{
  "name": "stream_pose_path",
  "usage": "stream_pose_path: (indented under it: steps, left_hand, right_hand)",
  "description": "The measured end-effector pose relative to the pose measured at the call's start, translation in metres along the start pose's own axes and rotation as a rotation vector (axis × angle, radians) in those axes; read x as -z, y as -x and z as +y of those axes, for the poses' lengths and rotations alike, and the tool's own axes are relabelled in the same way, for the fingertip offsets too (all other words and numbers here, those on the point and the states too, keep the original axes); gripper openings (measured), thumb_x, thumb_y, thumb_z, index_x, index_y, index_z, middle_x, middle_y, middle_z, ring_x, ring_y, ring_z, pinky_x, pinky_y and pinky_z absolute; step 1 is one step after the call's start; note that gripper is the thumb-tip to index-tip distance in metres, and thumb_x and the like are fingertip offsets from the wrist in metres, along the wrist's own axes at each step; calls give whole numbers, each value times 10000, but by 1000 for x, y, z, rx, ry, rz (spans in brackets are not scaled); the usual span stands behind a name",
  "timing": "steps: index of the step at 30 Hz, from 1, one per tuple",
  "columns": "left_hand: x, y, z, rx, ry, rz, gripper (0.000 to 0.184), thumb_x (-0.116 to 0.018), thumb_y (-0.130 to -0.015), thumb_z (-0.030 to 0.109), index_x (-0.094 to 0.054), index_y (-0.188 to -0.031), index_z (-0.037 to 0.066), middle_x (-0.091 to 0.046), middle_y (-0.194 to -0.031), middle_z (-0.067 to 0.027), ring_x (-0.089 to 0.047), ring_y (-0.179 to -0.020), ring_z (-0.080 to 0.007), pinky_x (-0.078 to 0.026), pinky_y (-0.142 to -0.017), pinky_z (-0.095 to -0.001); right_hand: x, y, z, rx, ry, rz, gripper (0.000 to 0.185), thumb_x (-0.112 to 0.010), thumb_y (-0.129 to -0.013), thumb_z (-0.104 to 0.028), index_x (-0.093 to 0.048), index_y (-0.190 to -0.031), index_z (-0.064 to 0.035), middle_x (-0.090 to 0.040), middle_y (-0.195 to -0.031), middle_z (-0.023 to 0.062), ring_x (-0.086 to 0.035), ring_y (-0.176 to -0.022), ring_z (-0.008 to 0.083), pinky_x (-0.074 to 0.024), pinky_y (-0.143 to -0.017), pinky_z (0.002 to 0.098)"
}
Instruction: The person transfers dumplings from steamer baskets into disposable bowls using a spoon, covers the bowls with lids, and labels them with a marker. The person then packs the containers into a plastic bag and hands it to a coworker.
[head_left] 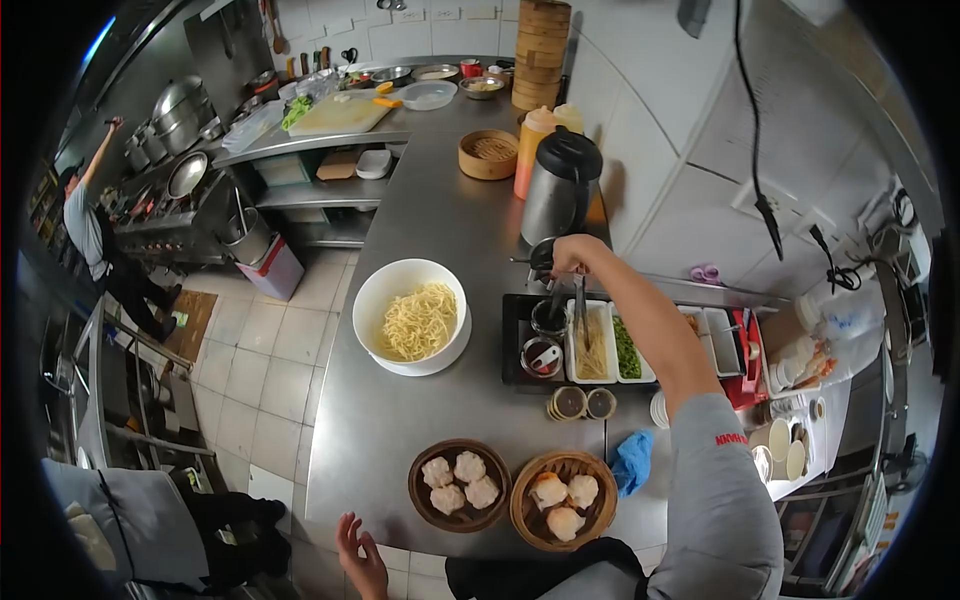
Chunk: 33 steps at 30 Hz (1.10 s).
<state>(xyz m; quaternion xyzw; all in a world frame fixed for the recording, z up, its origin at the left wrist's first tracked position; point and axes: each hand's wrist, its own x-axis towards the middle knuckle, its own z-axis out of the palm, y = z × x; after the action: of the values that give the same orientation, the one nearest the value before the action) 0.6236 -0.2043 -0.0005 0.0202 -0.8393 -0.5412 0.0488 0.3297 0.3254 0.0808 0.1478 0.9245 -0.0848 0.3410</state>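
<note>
My right hand (575,255) reaches over the black tray (512,350), its fingers closed by a small dark object (541,257); what exactly they grip is hidden. Just below it, metal tongs (581,315) stand in a white container of pale shreds (594,350). Beside that are two jars of dark sauce, one an open jar (549,318), and a container of chopped greens (627,350). My left hand (360,555) is open and holds nothing, off the counter's near edge. Closest to it is a bamboo steamer (418,500) with several dumplings; another steamer (521,515) holds three.
A white bowl of noodles (365,310) stands mid-counter. A steel jug (555,190), squeeze bottles (533,140) and a steamer basket (480,160) are beyond the tray. Small sauce cups (570,403) and a blue cloth (631,463) lie nearer. Two other people (95,230) are at left.
</note>
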Motion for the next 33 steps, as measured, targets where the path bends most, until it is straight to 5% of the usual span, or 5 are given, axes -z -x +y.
stream_pose_path:
  steps: [6, 10, 14, 20, 33]
  left_hand:
    - [-12, -17, 1, 9, -17, 6, 417, -426, -878, -62, -370, -1288, -10, -504, -1202, -177, -543, -1055, -253, -430, -893, -341]
    - [-14, -23, 6, 21, -45, 16, 409, -430, -879, -58, -379, -1282, -13, -512, -1201, -177, -544, -1060, -258, -426, -900, -345]
    - [-22, -26, 10, -5, -93, 56, 362, -427, -892, -36, -403, -1253, -29, -538, -1151, -194, -574, -989, -256, -462, -830, -335]
    - [-9, -27, 10, 9, -239, 41, 314, -484, -931, 100, -471, -1231, 6, -578, -1148, -160, -575, -1023, -260, -484, -826, -335]
    - [-14, -59, 24, 36, -330, 118, 281, -477, -923, 43, -472, -1195, -29, -577, -1124, -168, -583, -997, -257, -492, -815, -330]
  right_hand:
    - [6, -14, 21, -103, -337, 10, 231, -647, -751, -143, -548, -615, 15, -587, -602, 109, -589, -509, 197, -522, -477, 330]
    - [16, 16, 6, 0, -218, 95, 140, -652, -723, -117, -626, -823, -23, -613, -628, 99, -608, -526, 185, -550, -460, 353]
    - [-15, -7, 1, 813, 17, 603, 269, -652, -716, -192, -593, -942, -59, -632, -751, 116, -622, -698, 288, -520, -671, 384]
    - [15, 33, -3, 381, -47, 612, 181, -569, -685, -73, -565, -865, -71, -617, -902, 165, -588, -879, 357, -471, -713, 436]
    - [0, 53, 9, 312, 416, 583, 64, -600, -705, -56, -654, -737, -45, -637, -834, 160, -635, -808, 298, -511, -714, 395]
